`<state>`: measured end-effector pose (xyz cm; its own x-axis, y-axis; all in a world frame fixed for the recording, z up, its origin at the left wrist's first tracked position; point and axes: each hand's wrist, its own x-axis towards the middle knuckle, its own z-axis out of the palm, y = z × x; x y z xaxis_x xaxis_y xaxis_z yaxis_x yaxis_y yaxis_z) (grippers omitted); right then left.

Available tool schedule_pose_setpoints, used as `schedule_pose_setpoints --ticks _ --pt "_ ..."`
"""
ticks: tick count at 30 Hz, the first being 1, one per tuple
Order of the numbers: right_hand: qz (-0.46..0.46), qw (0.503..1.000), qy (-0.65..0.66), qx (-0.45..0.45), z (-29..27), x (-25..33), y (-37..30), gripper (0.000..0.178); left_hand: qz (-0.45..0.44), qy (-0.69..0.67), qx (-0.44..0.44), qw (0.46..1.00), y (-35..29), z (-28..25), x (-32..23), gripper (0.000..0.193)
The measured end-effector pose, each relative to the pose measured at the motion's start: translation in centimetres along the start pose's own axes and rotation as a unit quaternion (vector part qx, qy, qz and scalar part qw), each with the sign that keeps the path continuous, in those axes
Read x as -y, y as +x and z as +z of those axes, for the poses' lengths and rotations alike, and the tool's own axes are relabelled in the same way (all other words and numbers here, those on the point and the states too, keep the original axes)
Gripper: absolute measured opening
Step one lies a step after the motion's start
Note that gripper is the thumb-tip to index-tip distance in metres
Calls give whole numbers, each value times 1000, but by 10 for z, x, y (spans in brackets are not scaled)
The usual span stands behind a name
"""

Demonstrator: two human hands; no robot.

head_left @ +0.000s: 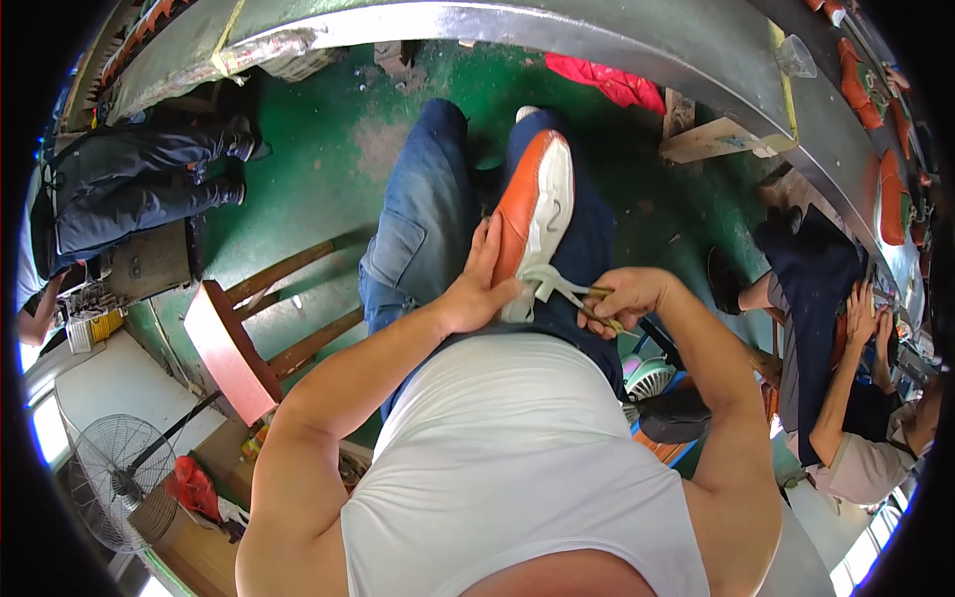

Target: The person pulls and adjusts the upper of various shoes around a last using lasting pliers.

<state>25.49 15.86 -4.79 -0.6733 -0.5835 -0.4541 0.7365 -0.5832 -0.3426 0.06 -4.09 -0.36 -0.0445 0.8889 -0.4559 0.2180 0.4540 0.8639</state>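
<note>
An orange and white shoe (pixel 524 204) lies sole-side partly toward me on my lap, toe pointing away, along my right thigh. My left hand (pixel 480 287) rests on its orange side near the heel end, fingers stretched along it and thumb toward the white part. At that end, white strips (pixel 543 282) stick out loosely. My right hand (pixel 623 301) is closed around the yellowish handles of what look like scissors (pixel 600 293). Their slim blades reach left to the white strips; whether they touch them is hard to tell.
A curved metal-edged workbench (pixel 477 22) runs across the far side, with more orange shoes (pixel 891 199) at right. A wooden chair (pixel 234 348) and a fan (pixel 124 483) stand left. Co-workers sit at both sides. Red cloth (pixel 609 82) lies under the bench.
</note>
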Motion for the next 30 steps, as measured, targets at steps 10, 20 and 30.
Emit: schedule_pose_setpoints --ticks 10,20,30 --pt "-246 716 -474 -449 119 42 22 35 22 -81 -66 994 3 0 12 97" --pt "-231 687 -471 -502 83 91 28 40 56 -138 -31 988 11 3 31 100" --pt "-277 816 -121 -493 66 6 26 52 -38 -190 -97 976 37 -49 -13 66"
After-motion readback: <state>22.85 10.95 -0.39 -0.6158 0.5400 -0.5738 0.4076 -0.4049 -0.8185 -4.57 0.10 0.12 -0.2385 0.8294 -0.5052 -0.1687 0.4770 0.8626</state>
